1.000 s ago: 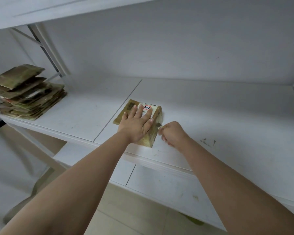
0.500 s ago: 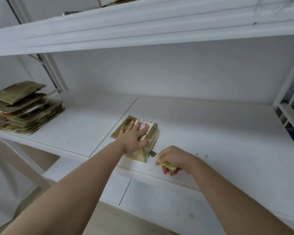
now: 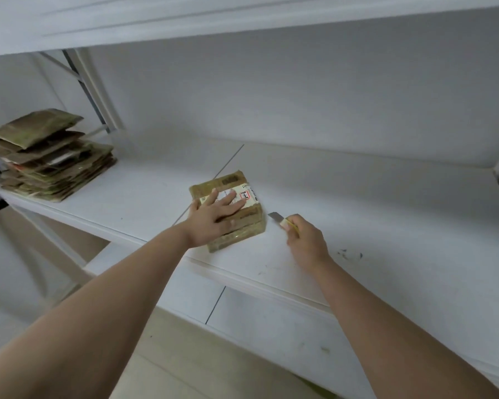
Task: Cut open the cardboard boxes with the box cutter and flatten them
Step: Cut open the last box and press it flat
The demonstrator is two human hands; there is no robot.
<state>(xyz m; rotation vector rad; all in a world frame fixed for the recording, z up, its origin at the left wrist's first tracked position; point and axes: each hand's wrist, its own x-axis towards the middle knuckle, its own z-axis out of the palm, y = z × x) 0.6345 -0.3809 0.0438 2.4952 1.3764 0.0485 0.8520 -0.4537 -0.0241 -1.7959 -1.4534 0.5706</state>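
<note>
My left hand [image 3: 213,218] lies flat on the box [image 3: 228,208]; my right hand [image 3: 306,240] has its grip around the cutter [image 3: 280,220], blade just beside the box, on the shelf [image 3: 357,226].

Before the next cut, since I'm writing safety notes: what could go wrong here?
1. The left hand lies flat on the box, near the bare blade of the cutter; a slip could nick the fingers.
2. The box sits near the shelf edge and might slide off.

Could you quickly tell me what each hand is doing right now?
Left hand: open, pressing flat on the cardboard box.
Right hand: gripping the box cutter.
</note>
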